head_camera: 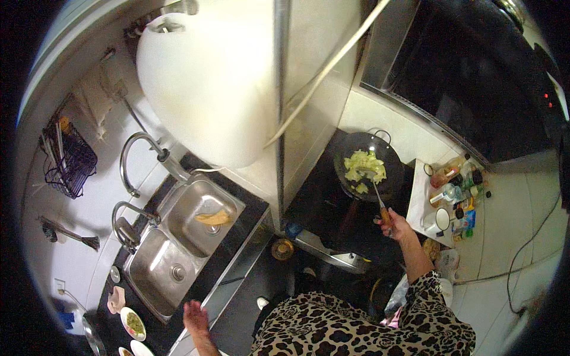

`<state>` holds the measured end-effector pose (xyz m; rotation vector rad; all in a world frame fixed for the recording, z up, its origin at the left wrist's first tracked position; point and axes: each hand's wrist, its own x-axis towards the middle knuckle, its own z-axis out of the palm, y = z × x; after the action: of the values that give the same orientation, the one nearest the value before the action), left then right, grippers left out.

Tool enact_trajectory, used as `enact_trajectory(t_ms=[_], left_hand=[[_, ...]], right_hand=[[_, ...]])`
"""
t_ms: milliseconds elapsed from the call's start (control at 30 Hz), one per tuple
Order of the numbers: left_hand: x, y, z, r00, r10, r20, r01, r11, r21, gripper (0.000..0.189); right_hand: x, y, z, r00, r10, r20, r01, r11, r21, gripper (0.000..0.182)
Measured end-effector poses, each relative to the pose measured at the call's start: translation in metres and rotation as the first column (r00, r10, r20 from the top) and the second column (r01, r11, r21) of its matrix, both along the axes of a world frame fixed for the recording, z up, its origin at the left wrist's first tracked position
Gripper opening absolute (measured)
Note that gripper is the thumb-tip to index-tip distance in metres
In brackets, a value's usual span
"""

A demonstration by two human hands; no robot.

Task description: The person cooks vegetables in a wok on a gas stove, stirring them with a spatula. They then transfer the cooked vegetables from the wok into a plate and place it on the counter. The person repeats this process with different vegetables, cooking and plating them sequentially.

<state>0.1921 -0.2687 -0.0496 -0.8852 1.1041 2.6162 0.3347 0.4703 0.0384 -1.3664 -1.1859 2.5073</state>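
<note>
My right hand [394, 226] grips the wooden handle of a metal spatula [378, 194]. The spatula's blade rests among chopped pale green vegetables [361, 166] in a dark wok [392, 155], which sits on the black stove. At the lower left, my left hand [196, 315] is beside the front edge of the sink counter. It holds nothing; its fingers are partly bent and their spacing is hard to make out.
A double steel sink [160, 267] with a yellowish cloth [213, 218] in one basin lies left. A white plate of green food [133, 324] stands on the counter. Right of the wok, bottles and a white enamel mug [436, 220] crowd a shelf. A range hood [472, 89] hangs above.
</note>
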Motion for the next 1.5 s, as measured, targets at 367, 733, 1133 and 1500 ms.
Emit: enact_trajectory(t_ms=[367, 733, 1133, 1500], left_hand=[[0.026, 0.276, 0.088, 0.467, -0.851, 0.239, 0.474, 0.012, -0.88, 0.031], [0.016, 0.308, 0.117, 0.279, -0.903, 0.326, 0.218, -0.271, -0.938, 0.028], [-0.012, 0.324, 0.105, 0.081, -0.969, 0.236, 0.346, -0.194, -0.918, 0.02], [-0.016, 0.507, 0.079, -0.051, -0.987, 0.155, 0.354, -0.163, -0.921, 0.078]], right_hand=[[-0.032, 0.136, 0.169, 0.46, 0.18, 0.869, -0.774, -0.397, 0.492, 0.033], [-0.081, 0.106, 0.105, 0.24, 0.242, 0.94, -0.739, -0.582, 0.339, 0.036], [-0.052, 0.121, 0.168, 0.318, 0.381, 0.868, -0.929, -0.06, 0.366, 0.034], [-0.086, 0.129, 0.069, 0.318, -0.269, 0.909, -0.815, -0.568, 0.117, 0.032]])
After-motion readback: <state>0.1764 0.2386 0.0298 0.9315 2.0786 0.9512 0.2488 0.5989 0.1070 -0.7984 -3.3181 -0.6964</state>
